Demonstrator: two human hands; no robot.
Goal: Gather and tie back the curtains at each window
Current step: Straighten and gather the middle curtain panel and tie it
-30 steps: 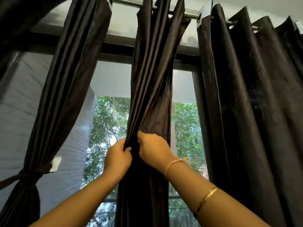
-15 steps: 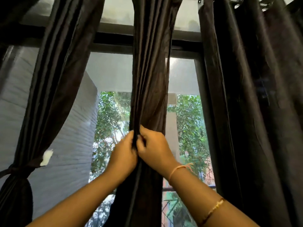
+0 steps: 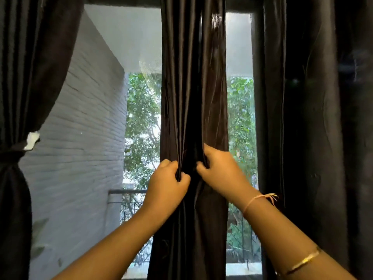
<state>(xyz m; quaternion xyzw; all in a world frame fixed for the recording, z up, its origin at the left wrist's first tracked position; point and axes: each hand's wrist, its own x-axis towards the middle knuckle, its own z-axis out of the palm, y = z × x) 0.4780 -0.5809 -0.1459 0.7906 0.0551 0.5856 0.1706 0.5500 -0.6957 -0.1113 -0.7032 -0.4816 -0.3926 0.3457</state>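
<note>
- Since the previous frame the two hands have drawn apart: they met knuckle to knuckle on the cloth, and now a dark fold shows between them. The view has also dropped, so the window's top frame is nearly out of sight.
- Left hand (image 3: 167,182) has its fingers curled tight, pinching a pleat of the middle curtain (image 3: 193,77) against the thumb.
- Right hand (image 3: 220,170) sits slightly higher, its fingers hooked into the folds near the panel's right side.
- That middle curtain hangs straight and narrow in front of the window, gathered into vertical pleats, with both edges free.
- Open glass lies on either side of it: a wide gap to the left, showing a white brick wall (image 3: 80,138) and trees (image 3: 141,118), and a slim strip to the right.
- Left curtain (image 3: 30,57) is already cinched by a dark tie (image 3: 12,150), which carries a white scrap (image 3: 31,140), possibly a label.
- Right curtain (image 3: 312,118) hangs loose, its near edge just beside the right wrist.
- Thread bracelet (image 3: 256,199) circles the right wrist, and a gold bangle (image 3: 300,263) sits further down the forearm.
</note>
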